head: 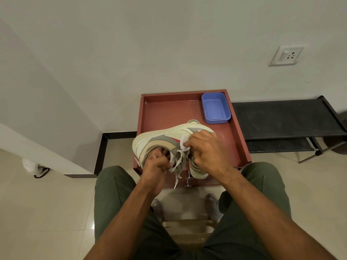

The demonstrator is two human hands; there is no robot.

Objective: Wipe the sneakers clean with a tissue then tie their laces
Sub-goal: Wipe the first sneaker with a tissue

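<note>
A white, grey and beige sneaker [161, 137] with a red patch is held on its side above the front of a red-brown tray table [169, 111]. My left hand [156, 165] grips its collar, fingers curled into the opening. My right hand [206, 149] pinches a crumpled white tissue [185, 142] against the sneaker's side near the laces. Loose grey-white laces [178, 166] hang down between my hands. A second sneaker [197, 170] sits partly hidden beneath my right hand at the tray's front edge.
A blue plastic tub [216, 107] stands at the tray's back right corner. A dark low rack [285, 121] lies to the right against the wall. A metal knob [188, 182] sticks out under the tray front. My knees flank the tray. A white object [32, 167] lies on the floor at left.
</note>
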